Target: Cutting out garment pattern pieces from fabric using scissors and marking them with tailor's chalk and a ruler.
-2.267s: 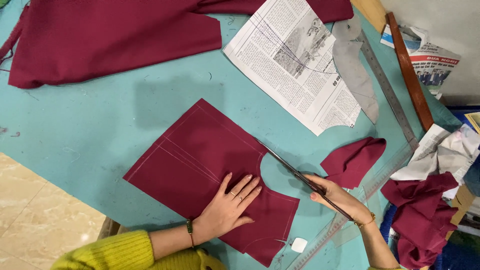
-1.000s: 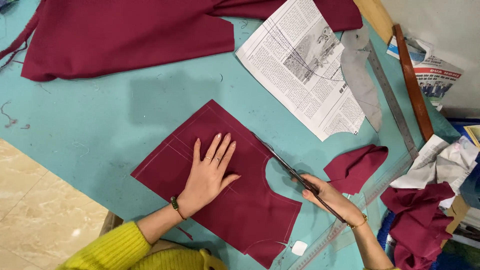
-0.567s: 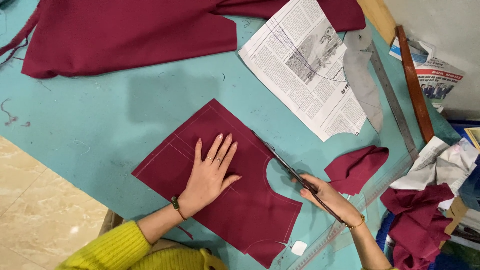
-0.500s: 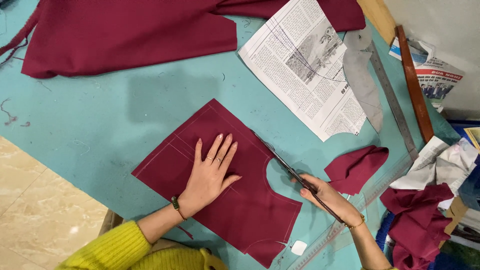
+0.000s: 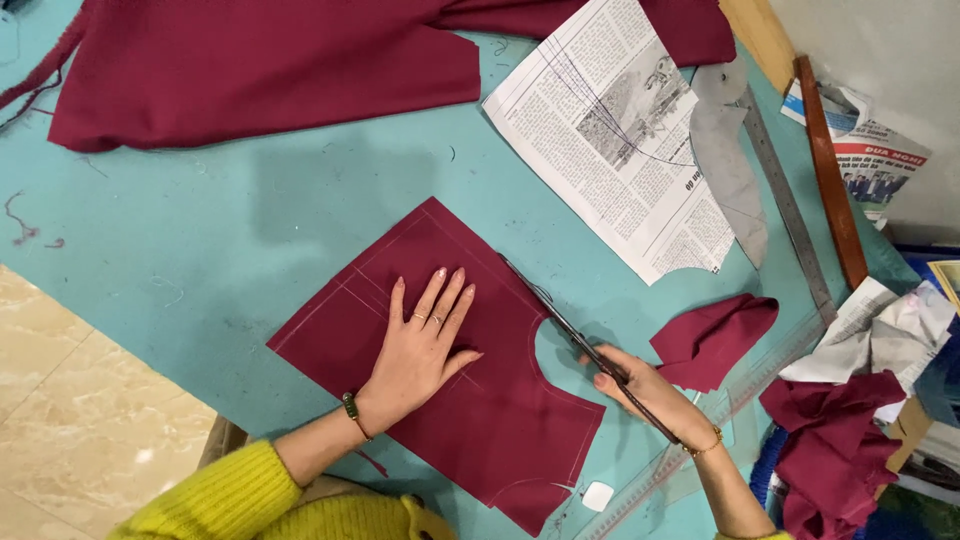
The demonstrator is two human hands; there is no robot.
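A cut maroon fabric piece with chalk lines lies on the teal table. My left hand rests flat on its middle, fingers spread, wearing rings and a bracelet. My right hand grips long dark scissors, whose blades run up along the piece's upper right edge, past the curved neckline cut. A small maroon offcut lies just right of the scissors.
A large maroon cloth covers the far side. A newspaper pattern, a grey curved template, a metal ruler and a wooden stick lie at right. Maroon scraps pile near the right edge. White chalk sits by a clear ruler.
My left hand slid from the piece's lower part up onto its middle. The scissors' blades advanced further up along the upper right edge.
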